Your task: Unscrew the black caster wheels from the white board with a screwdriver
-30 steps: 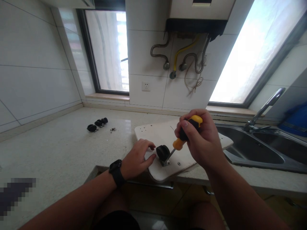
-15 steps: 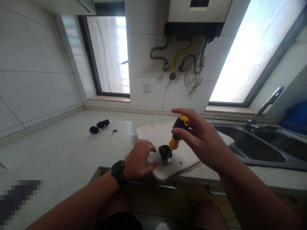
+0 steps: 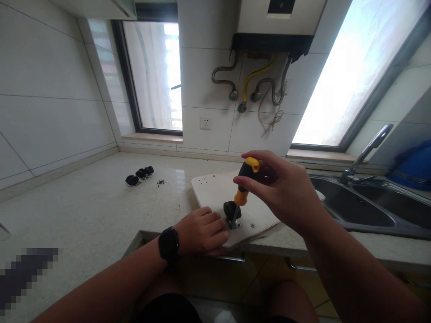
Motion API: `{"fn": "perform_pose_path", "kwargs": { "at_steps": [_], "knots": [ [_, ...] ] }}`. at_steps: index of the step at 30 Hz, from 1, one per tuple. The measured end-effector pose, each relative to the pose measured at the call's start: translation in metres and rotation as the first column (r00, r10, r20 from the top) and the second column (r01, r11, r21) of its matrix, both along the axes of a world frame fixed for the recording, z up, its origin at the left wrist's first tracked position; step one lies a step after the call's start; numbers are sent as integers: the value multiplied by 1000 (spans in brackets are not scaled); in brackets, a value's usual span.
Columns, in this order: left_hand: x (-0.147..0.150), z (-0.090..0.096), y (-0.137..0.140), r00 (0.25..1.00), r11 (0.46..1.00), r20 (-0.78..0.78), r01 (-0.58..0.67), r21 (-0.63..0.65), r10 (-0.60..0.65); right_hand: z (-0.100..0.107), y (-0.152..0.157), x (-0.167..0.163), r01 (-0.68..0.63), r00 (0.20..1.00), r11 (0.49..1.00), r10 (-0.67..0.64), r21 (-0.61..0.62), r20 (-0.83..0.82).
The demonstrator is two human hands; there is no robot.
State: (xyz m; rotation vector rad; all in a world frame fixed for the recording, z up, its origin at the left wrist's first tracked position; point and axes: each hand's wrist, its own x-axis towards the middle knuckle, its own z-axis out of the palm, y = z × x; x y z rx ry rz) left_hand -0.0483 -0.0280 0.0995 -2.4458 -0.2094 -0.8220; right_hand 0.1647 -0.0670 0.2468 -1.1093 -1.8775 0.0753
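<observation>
My right hand point(image 3: 281, 186) is closed round the black and yellow handle of a screwdriver point(image 3: 243, 190), thumb and fingertips on opposite sides of it. Its shaft slants down to the metal plate of a black caster wheel point(image 3: 231, 210), which stands on the near left corner of a white board point(image 3: 215, 194). Beside the caster, my left hand point(image 3: 204, 232) grips the board's near corner, fingers bent over the top and partly hiding the caster plate. A watch is on that wrist. The screw under the screwdriver tip is too small to make out.
Several black casters point(image 3: 138, 176) and a little pile of screws point(image 3: 161, 182) lie on the counter point(image 3: 101, 202) to the left. A steel sink point(image 3: 340, 204) with a tap point(image 3: 365, 152) adjoins the board on the right. The board overhangs the counter's front edge, above drawer handles.
My left hand has moved right, from spread fingers at the board's edge to bent fingers against the caster plate. My right hand and the screwdriver have shifted slightly left.
</observation>
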Motion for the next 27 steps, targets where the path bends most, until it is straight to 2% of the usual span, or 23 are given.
{"fn": "perform_pose_path", "kwargs": {
  "at_steps": [5, 12, 16, 18, 20, 24, 27],
  "knots": [
    [-1, 3, -2, 999, 999, -28, -39, -13, 39, 0, 2, -1, 16, 999, 1000, -16, 10, 52],
    [-2, 5, -4, 997, 999, -72, -43, -25, 42, 3, 4, 2, -147, 986, 979, 156, -141, 52],
    [-3, 3, -3, 997, 999, -69, -41, -26, 39, 8, 6, 6, -289, 951, 933, 306, -217, 48],
    [-3, 3, -2, 997, 999, -61, -43, -21, 42, 8, 9, 8, -319, 942, 919, 334, -231, 26],
    [-3, 3, -2, 997, 999, -65, -49, -21, 48, 6, 13, 8, -286, 956, 929, 293, -234, -4],
    [-2, 3, -2, 996, 997, -69, -60, -40, 58, 0, 17, 3, -115, 991, 969, 126, -219, 35],
    [-2, 3, -2, 996, 995, -63, -65, -80, 60, -3, 15, 0, -68, 997, 980, 71, -187, 13]
  ]
}}
